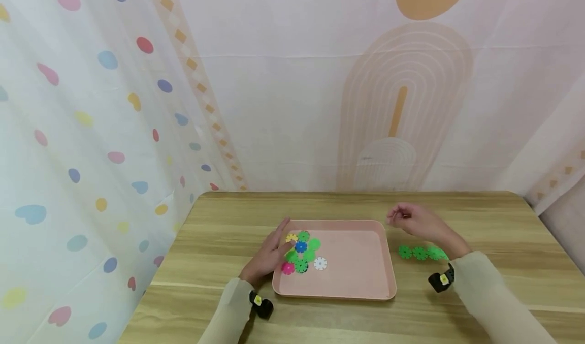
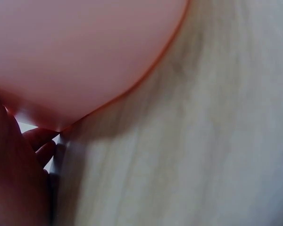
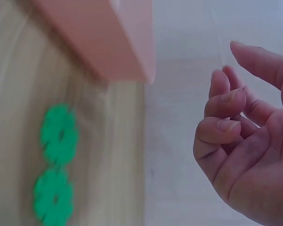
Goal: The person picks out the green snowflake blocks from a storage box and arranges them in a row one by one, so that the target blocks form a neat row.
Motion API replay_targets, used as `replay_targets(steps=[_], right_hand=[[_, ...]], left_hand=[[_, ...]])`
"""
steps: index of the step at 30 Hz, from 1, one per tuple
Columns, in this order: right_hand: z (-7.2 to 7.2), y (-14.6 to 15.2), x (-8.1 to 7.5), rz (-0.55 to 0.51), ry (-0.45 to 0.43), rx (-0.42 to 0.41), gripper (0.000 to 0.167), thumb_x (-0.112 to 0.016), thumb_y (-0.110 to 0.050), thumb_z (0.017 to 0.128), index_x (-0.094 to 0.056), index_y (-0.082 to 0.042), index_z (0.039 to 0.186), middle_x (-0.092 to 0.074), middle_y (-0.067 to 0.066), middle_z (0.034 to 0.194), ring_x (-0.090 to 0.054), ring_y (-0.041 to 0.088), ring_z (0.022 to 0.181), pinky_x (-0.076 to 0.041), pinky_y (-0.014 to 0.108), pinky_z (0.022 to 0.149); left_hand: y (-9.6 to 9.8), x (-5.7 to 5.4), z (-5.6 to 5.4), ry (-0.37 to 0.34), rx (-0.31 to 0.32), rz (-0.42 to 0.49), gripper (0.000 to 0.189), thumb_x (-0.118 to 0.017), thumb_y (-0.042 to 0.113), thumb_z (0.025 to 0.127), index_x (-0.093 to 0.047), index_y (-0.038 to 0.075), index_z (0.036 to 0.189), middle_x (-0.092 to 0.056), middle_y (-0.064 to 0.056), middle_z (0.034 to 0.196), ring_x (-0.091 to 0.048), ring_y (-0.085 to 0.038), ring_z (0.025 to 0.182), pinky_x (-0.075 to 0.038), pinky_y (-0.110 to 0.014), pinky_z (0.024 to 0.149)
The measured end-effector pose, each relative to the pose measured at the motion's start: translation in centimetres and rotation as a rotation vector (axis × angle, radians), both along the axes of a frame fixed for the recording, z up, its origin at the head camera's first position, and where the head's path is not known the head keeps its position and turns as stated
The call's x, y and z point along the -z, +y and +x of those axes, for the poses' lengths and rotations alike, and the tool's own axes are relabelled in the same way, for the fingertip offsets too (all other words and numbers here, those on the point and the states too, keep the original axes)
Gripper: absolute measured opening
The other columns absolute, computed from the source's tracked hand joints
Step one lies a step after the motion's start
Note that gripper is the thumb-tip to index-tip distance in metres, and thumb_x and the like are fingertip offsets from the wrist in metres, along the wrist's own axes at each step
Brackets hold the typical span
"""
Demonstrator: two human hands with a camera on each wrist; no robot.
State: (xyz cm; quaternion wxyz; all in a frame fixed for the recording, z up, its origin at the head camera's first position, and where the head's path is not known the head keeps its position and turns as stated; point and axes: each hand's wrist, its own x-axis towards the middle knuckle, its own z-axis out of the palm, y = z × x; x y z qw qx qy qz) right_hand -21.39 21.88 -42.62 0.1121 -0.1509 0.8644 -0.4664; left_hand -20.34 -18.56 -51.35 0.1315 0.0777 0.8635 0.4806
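My left hand (image 1: 269, 255) grips the left side of the pink tray (image 1: 356, 294), its thumb inside over the pieces and its fingers along the outside. In the left wrist view, fingertips (image 2: 43, 137) show right at the tray's rim. Beneath the thumb lie several flower-shaped notched discs, among them a blue disc (image 1: 300, 247), a pink disc (image 1: 288, 268) and green ones. A white disc (image 1: 320, 263) is just right of that cluster. Beyond the tray's right side, my right hand (image 1: 418, 222) hovers with loosely bent fingers and nothing in them.
A row of green discs (image 1: 420, 253) lies on the wooden table (image 1: 219, 252) right of the tray, under the right wrist. At the table's far edge hangs a patterned curtain (image 1: 283, 105), and a dotted one (image 1: 91, 181) drapes along the left.
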Motion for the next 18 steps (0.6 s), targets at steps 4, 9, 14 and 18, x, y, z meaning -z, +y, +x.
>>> replay_targets(steps=[4,9,14,18], right_hand=[[-0.6,-1.7,-0.3,-0.029,-0.021,-0.045,0.015,-0.058,-0.013,0.098,-0.063,-0.001,0.105,-0.062,0.014,0.092,-0.047,0.013,0.068,-0.043,0.025,0.057],[-1.4,-3.9,0.0,-0.041,-0.027,-0.091,0.013,-0.055,-0.006,0.095,-0.063,0.0,0.104,-0.064,0.016,0.095,-0.05,0.014,0.07,-0.044,0.024,0.058],[-2.1,-6.1,0.5,-0.047,-0.073,-0.129,0.016,-0.055,-0.002,0.092,-0.063,0.002,0.104,-0.062,0.012,0.085,-0.048,0.013,0.064,-0.042,0.024,0.055],[-2.5,-7.9,0.8,-0.033,-0.094,-0.158,0.017,-0.056,-0.003,0.091,-0.063,0.003,0.105,-0.061,0.014,0.082,-0.047,0.013,0.06,-0.041,0.024,0.053]], left_hand=[[0.0,0.1,0.0,0.011,0.006,0.004,0.066,-0.049,0.033,0.104,-0.015,0.032,0.16,-0.015,-0.004,0.166,-0.01,-0.036,0.151,-0.006,-0.068,0.116],[-0.1,0.1,0.0,0.014,0.0,0.029,0.062,-0.045,0.033,0.105,-0.016,0.033,0.16,-0.014,-0.005,0.166,-0.008,-0.037,0.151,-0.005,-0.068,0.116],[0.0,0.0,0.0,-0.015,-0.007,0.066,0.06,-0.042,0.036,0.106,-0.015,0.036,0.159,-0.012,-0.002,0.166,-0.006,-0.034,0.152,-0.004,-0.067,0.117],[-0.1,0.0,-0.2,-0.025,0.009,0.099,0.057,-0.037,0.034,0.107,-0.014,0.034,0.16,-0.01,-0.001,0.166,-0.004,-0.032,0.153,-0.003,-0.064,0.119]])
